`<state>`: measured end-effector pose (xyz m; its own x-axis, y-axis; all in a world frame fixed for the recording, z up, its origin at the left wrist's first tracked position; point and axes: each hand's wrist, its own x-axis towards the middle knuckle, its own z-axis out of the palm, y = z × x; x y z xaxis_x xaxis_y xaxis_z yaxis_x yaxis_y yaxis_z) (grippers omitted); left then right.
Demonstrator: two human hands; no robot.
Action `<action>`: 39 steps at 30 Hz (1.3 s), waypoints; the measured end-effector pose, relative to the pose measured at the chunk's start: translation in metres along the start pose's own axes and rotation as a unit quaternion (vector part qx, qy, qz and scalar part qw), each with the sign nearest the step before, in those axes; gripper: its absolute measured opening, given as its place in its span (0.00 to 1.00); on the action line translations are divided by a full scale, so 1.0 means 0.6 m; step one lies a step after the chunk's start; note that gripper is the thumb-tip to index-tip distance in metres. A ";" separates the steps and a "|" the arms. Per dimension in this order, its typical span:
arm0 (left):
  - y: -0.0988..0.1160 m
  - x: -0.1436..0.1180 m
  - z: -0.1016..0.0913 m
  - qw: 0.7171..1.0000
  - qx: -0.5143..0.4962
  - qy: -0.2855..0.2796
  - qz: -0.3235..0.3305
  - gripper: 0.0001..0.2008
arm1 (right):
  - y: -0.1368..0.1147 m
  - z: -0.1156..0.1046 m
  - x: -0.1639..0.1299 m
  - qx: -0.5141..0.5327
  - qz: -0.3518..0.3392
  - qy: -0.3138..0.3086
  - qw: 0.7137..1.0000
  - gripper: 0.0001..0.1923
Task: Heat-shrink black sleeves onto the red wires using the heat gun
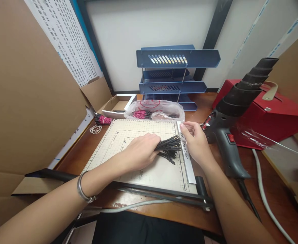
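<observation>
My left hand [144, 150] is closed round a bundle of thin black wires [168, 146], whose loose ends fan out to the right. It holds them over the cream, grid-printed board of a paper cutter [151, 181]. The ends reach the white strip [188, 162] lettered "Paper Cutter" along the board's right side. My right hand [194, 137] is at the upper part of that strip, thumb and fingers bent together in a pinch. What lies between its fingertips, if anything, is too small to tell.
Behind the cutter are a plastic bag [161, 110] with pink-and-black wires, an open carton [119, 103] and a blue tray rack [174, 86]. A tied pink bundle [103, 119] lies left, beside coiled white cord [95, 129]. At right, a heat gun [226, 132] stands before a red box [268, 115].
</observation>
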<state>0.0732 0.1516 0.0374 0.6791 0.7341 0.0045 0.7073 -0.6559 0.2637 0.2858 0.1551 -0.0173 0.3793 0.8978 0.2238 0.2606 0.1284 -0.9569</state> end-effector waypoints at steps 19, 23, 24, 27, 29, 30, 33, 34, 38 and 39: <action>-0.007 0.000 -0.003 0.999 -0.039 0.031 -0.012 0.09 | 0.004 -0.001 0.004 0.011 0.011 0.001 1.000 0.30; -0.008 0.001 -0.003 0.999 -0.033 0.038 -0.012 0.09 | 0.003 -0.001 0.003 0.011 0.010 0.002 1.000 0.30; -0.008 0.001 -0.002 0.999 -0.033 0.039 -0.012 0.09 | 0.003 -0.001 0.003 0.011 0.009 0.002 1.000 0.30; -0.009 0.001 -0.004 0.998 -0.036 0.043 -0.011 0.09 | 0.003 0.000 0.003 0.010 0.007 0.001 1.000 0.30; -0.011 0.000 -0.006 0.998 -0.039 0.042 -0.010 0.09 | 0.002 -0.001 0.002 0.008 0.005 0.001 1.000 0.29; -0.012 0.000 -0.007 0.998 -0.040 0.043 -0.009 0.09 | 0.002 -0.001 0.002 0.006 0.004 0.001 1.000 0.29; -0.016 0.000 -0.012 0.998 -0.045 0.052 -0.011 0.10 | 0.002 -0.001 0.000 0.003 0.001 -0.002 1.000 0.28; -0.018 0.000 -0.013 0.997 -0.049 0.056 -0.012 0.10 | 0.002 -0.001 0.000 0.002 0.000 -0.003 1.000 0.28; -0.019 0.000 -0.009 0.995 -0.078 0.065 -0.016 0.10 | 0.001 -0.001 0.000 -0.003 -0.003 -0.002 1.000 0.28; -0.019 0.000 -0.007 0.994 -0.083 0.066 -0.017 0.10 | 0.001 0.000 0.000 -0.004 -0.003 -0.001 1.000 0.28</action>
<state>0.0645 0.1599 0.0387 0.6166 0.7786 0.1166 0.6790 -0.6009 0.4218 0.2862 0.1551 -0.0177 0.3759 0.8977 0.2300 0.2696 0.1315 -0.9539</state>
